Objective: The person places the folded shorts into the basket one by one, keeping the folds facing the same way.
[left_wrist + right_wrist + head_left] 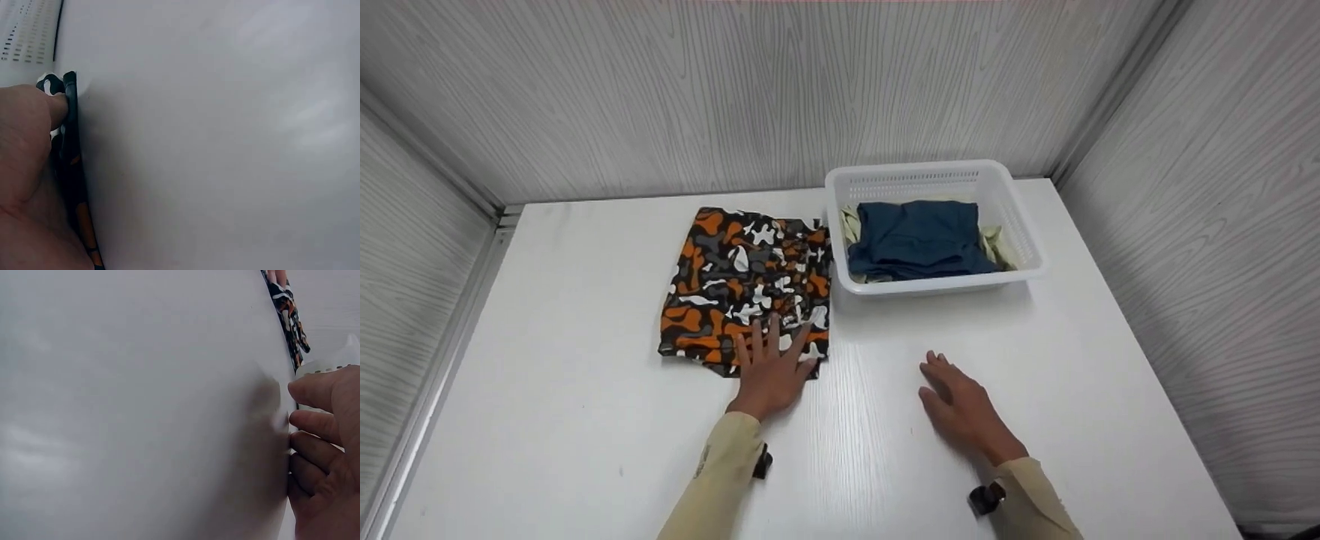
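Note:
A folded garment (720,285) in orange, black, grey and white camouflage lies flat on the white table, gathered along its right side. My left hand (771,379) rests on its near edge with the fingers spread. In the left wrist view, the thumb (59,109) touches the cloth's edge (73,152). My right hand (960,405) is to the right, low over the table, holding nothing. Its fingers (315,424) are loosely bent in the right wrist view. The exact kind of garment cannot be told.
Beyond my right hand stands a white plastic basket (945,285) with perforated sides, close to the camouflage cloth. In it lies a folded dark blue garment (919,236) on top of pale green cloth (994,244). Grey wood-grain panels (735,97) enclose the table (562,375) at the back and sides.

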### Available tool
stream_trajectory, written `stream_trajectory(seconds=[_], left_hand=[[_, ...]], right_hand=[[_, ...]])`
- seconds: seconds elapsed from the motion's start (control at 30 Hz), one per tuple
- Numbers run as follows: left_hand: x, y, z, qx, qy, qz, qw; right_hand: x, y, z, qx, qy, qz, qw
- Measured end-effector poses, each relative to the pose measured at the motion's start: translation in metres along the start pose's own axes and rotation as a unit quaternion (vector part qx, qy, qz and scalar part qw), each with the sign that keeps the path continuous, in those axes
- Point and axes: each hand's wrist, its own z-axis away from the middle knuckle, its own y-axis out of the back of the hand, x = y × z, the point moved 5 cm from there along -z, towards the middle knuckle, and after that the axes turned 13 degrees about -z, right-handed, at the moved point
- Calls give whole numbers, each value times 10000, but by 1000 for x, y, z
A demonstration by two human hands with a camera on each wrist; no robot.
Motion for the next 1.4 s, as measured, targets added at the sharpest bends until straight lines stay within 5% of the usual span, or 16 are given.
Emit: stream_trajectory(seconds=[0.27, 0.63, 0.77, 0.87, 1.1, 1.23, 1.4], left_hand=[[17, -7, 30, 338, -299, -309, 9985], [27, -18, 66, 136, -852, -93, 9962], [28, -21, 74, -5, -1075, -51, 9942], [28, -21, 79, -153, -1257, 56, 9919], [37, -19, 89, -787, -1733, 216, 9815], [40, -15, 89, -962, -1911, 232, 9766], [38, -8, 85, -1007, -2031, 177, 9738]], right_hand=[[4, 3, -13, 91, 74, 260, 9996], [0, 12, -25, 247, 79, 92, 9996], [-19, 16, -45, 471, 509, -308, 9971], [-39, 7, -64, 274, 1097, -380, 9929], [-65, -30, -84, -644, 2281, 911, 9672], [-61, -37, -81, -586, 2471, 1704, 9521], [-59, -36, -76, -436, 2404, 1986, 9492]])
